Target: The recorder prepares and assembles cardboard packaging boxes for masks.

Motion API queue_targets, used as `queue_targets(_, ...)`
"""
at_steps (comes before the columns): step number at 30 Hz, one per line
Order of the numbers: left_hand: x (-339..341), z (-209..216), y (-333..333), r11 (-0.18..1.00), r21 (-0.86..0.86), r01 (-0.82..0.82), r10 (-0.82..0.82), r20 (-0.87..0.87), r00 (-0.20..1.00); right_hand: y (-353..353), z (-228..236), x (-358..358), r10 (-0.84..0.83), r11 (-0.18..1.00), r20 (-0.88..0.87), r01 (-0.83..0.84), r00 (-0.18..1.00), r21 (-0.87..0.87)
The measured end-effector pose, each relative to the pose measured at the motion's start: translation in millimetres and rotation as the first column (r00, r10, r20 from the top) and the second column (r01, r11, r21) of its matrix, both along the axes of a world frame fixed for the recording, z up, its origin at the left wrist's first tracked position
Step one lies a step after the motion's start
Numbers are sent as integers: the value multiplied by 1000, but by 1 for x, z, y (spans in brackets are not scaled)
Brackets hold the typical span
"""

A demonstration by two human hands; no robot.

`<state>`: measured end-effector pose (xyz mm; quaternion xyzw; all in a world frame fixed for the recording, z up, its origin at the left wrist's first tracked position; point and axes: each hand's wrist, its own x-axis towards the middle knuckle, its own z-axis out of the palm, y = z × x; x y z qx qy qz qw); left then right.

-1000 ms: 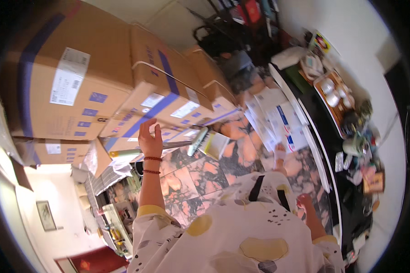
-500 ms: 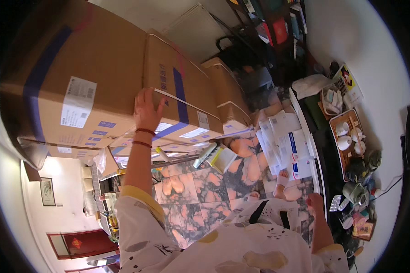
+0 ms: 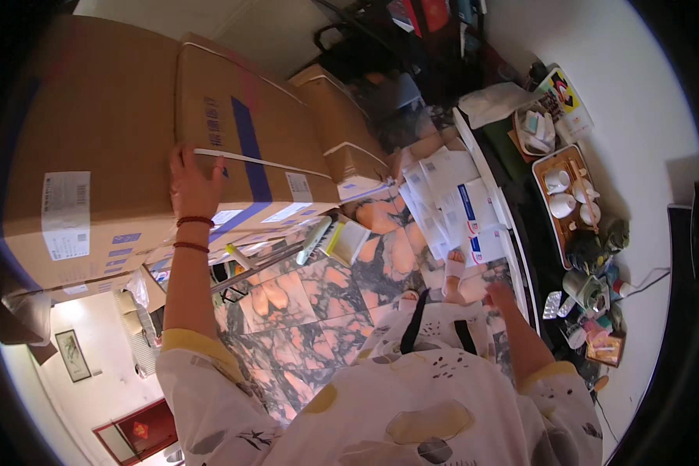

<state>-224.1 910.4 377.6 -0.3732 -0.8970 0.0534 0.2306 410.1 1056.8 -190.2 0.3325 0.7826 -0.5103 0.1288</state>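
Note:
My left hand (image 3: 194, 184) rests on the front upper edge of a large brown carton (image 3: 233, 116) with blue tape and white strapping. Its fingers lie flat on the cardboard and the thumb is spread apart; two dark red bracelets circle the wrist. Directly left of it stands another big carton (image 3: 120, 116) bearing a white label. My right hand (image 3: 501, 296) hangs low on the right, near the side of a long cabinet. Its fingers are small and smeared, so their pose does not show. Flat white packages (image 3: 450, 194) lie on the floor ahead of it.
A smaller carton (image 3: 342, 132) stands beyond the large ones. A broom (image 3: 314, 239) and dustpan (image 3: 346, 241) lean by the cartons over the marbled floor (image 3: 287, 299). Along the right, a cabinet top holds a wooden tray (image 3: 546, 167) with white cups, a basket (image 3: 530, 140) and clutter.
The cartons, floor and cabinet have shifted left in the picture as the view turned. My left hand stays on the carton edge. My right hand has come up and forward beside the cabinet.

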Motion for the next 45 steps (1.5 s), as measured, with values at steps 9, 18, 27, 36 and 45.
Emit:
queue_targets(9,7,-4,3,997,4,-82,82,-4,997,1,213,-341,212,977,-449,-186,868,103)
queue_targets(18,12,-1,7,998,64,-11,8,42,999,-43,415,-621,-112,990,-824,-10,556,-142)
queue_targets(27,10,4,5,987,117,110,-103,-63,993,-56,468,-652,-57,998,-861,20,506,-55)
queue_targets(36,16,5,5,963,199,183,-164,-109,980,-54,483,-650,-62,956,-794,-191,605,-221)
queue_targets(45,8,10,-14,950,255,182,-157,-118,981,-98,468,-619,-212,895,-753,-186,623,-405)
